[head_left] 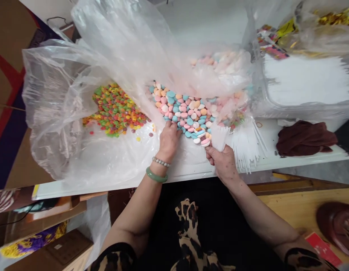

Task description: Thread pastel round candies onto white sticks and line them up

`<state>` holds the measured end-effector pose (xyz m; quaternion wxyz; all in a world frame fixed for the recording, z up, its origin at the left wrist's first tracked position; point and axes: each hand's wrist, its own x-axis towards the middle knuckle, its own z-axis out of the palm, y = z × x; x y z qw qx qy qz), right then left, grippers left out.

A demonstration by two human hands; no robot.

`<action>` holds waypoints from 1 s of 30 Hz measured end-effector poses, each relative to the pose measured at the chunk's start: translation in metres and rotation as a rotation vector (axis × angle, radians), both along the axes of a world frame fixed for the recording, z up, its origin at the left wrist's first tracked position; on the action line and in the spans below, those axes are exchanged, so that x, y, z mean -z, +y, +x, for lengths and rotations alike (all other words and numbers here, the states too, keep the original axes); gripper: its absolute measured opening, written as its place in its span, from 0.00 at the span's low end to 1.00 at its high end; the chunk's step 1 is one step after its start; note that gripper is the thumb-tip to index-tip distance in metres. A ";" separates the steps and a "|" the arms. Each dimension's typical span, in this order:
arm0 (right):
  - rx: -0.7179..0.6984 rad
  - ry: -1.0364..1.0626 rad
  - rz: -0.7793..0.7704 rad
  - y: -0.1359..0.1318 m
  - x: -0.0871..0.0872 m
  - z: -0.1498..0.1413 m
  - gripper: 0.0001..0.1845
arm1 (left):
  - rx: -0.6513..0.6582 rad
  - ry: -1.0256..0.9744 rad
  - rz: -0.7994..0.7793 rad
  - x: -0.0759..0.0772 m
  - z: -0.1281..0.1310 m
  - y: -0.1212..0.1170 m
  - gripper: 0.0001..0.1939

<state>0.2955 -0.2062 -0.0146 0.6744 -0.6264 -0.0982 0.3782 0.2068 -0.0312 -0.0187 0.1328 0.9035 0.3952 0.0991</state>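
My right hand (223, 160) is closed, thumb and fingers pinching the near end of a candy skewer (201, 137), a short row of pink, white, blue and brown candies; its stick is hidden. Beside that hand, thin white sticks (244, 145) lie fanned at the table's near edge. At the near edge of the pastel candies (188, 109), pink, blue, white and orange ovals, my left hand (169, 140) has its fingers curled among them. Whatever it pinches is hidden. Left of it lie small ring-shaped gummies (115, 109) in red, orange, yellow and green.
Large clear plastic bags (120, 49) cover the table's left and back. At the right a clear tray (301, 109) holds many white sticks. A dark brown cloth (305, 137) lies in front of it. Cardboard boxes (13, 143) stand at the left.
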 end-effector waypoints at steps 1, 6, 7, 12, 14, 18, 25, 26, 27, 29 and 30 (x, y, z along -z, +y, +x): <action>-0.009 0.004 -0.005 0.000 0.000 0.000 0.11 | 0.010 0.001 0.018 0.001 -0.001 -0.002 0.07; -0.029 0.013 -0.015 -0.001 0.001 0.001 0.12 | 0.125 0.048 0.085 -0.010 -0.018 -0.033 0.09; -0.027 0.010 -0.015 -0.001 0.001 0.001 0.12 | 0.160 0.064 0.072 -0.013 -0.021 -0.042 0.10; -0.038 -0.006 -0.030 0.001 0.001 -0.001 0.10 | 0.213 0.109 -0.107 -0.016 -0.038 -0.068 0.11; -0.042 -0.009 -0.037 0.000 0.002 -0.002 0.10 | 0.194 0.038 -0.172 -0.010 -0.044 -0.068 0.12; -0.034 -0.009 -0.047 -0.001 0.002 -0.003 0.10 | 0.157 -0.145 -0.224 0.004 -0.055 -0.062 0.16; -0.028 -0.012 -0.057 -0.002 0.001 -0.003 0.10 | 0.108 -0.250 -0.130 0.005 -0.053 -0.064 0.13; -0.030 -0.009 -0.059 -0.001 0.002 -0.003 0.10 | 0.149 -0.215 -0.121 0.004 -0.049 -0.065 0.11; -0.032 -0.006 -0.059 -0.002 0.002 -0.003 0.11 | 0.187 -0.175 -0.101 0.004 -0.047 -0.065 0.11; -0.032 -0.004 -0.054 -0.002 0.003 -0.003 0.11 | 0.232 -0.092 -0.045 0.006 -0.043 -0.065 0.11; -0.032 -0.002 -0.049 -0.003 0.002 -0.003 0.11 | 0.238 -0.065 -0.015 0.008 -0.042 -0.064 0.12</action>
